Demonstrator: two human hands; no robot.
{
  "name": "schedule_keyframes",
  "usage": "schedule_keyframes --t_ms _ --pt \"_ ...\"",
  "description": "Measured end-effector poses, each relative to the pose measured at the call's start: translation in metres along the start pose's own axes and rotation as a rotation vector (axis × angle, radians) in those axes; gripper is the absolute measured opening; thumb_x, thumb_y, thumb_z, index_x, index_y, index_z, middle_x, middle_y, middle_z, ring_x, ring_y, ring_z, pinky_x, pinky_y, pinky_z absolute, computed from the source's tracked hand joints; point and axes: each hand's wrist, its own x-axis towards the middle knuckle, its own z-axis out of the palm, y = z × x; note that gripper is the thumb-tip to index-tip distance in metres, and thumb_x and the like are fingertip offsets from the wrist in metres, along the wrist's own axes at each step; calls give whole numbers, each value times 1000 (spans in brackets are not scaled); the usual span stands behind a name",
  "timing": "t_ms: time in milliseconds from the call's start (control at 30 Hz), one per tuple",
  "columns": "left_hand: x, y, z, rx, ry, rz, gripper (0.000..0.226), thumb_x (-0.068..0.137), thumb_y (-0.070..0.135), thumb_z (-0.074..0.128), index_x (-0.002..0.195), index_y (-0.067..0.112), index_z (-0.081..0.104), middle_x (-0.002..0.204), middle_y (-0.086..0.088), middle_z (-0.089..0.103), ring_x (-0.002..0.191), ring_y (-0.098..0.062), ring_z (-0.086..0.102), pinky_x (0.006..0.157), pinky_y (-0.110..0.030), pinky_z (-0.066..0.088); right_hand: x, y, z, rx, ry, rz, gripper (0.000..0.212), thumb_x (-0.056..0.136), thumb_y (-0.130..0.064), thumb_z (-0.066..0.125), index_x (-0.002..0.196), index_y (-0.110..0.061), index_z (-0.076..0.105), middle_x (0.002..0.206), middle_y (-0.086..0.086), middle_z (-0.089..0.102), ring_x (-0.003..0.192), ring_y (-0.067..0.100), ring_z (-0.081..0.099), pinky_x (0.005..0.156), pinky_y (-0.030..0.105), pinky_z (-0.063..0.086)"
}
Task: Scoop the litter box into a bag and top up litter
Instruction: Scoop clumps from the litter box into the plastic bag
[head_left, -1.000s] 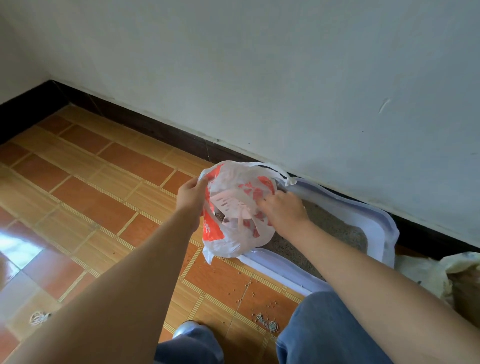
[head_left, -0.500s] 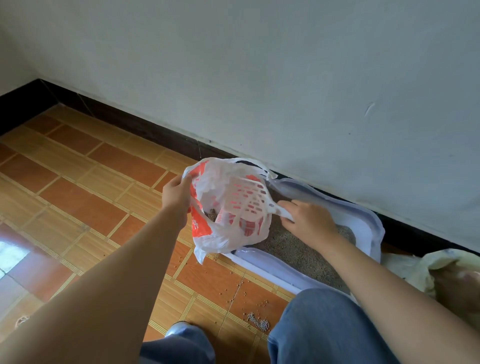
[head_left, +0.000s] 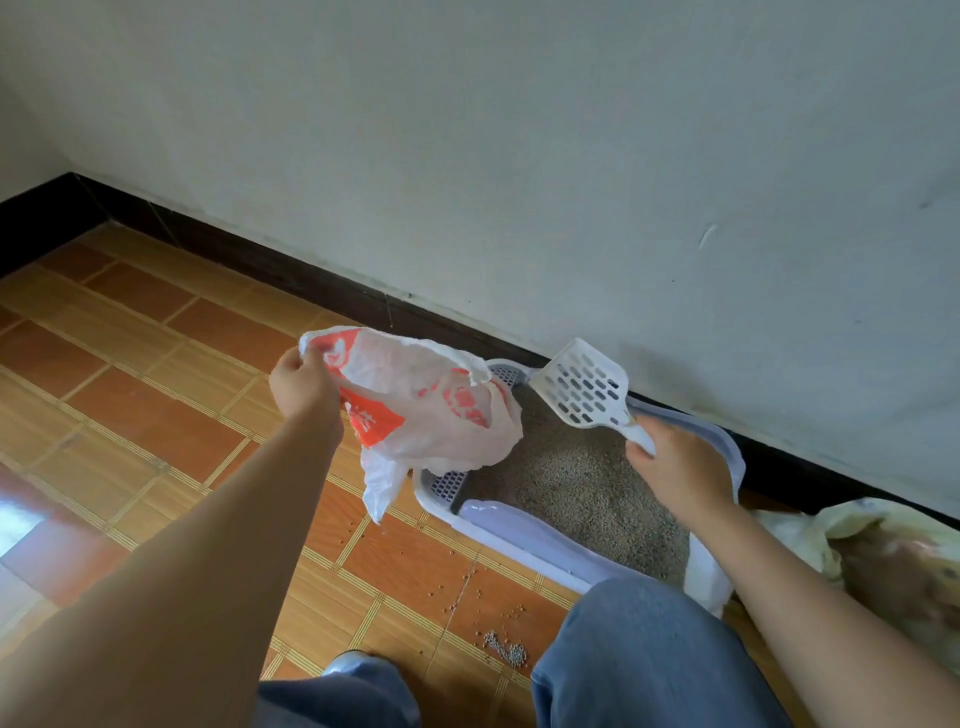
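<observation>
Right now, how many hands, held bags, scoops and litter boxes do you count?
Hands: 2, left hand and right hand
Held bags: 1, red-and-white bag
Scoops: 1, white scoop
Litter boxes: 1, litter box
Total: 5

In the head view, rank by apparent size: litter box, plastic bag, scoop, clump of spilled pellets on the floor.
1. litter box, though partly hidden.
2. plastic bag; it is held up nearer the camera, so the gap is unsure.
3. scoop.
4. clump of spilled pellets.
</observation>
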Motion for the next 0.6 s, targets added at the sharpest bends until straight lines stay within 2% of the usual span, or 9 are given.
schedule_keyframes --t_ms 100,233,300,367,467,600 --pt "8 3 -5 7 107 65 28 100 29 38 107 17 62 103 0 58 102 -20 59 93 -40 52 10 -12 5 6 -52 6 24 94 -23 44 107 -8 57 64 -1 49 48 12 40 41 24 22" --pt "20 5 -10 -16 243 109 30 99 25 34 100 13 61 83 4 55 86 -17 54 84 -35 50 25 -45 18 17 -159 -19 23 95 -23 43 105 -8 56 69 -1 50 55 16 46 43 24 26" --pt "24 5 -15 -34 317 124 32 98 23 33 107 10 61 91 0 56 86 -18 54 77 -30 45 33 -65 29 51 -205 6 25 95 -23 42 104 -5 57 65 -3 47 56 16 46 44 24 27" --pt "28 4 -21 -51 385 122 33 97 23 34 110 10 61 95 -1 56 87 -19 54 77 -29 43 37 -87 40 78 -232 40 27 95 -24 42 107 -4 57 74 3 55 68 23 53 50 25 34" --pt "34 -2 -27 -58 418 104 26 97 22 34 100 15 59 95 -2 56 87 -19 55 79 -29 44 37 -117 60 146 -219 131 29 96 -24 42 115 -6 54 104 12 65 93 29 62 67 32 45" --pt "41 -11 -25 -51 403 70 20 93 23 36 87 20 56 89 -4 59 83 -24 57 78 -33 46 35 -138 95 270 -202 289 32 96 -23 42 120 -4 51 112 14 63 97 28 62 71 36 49"
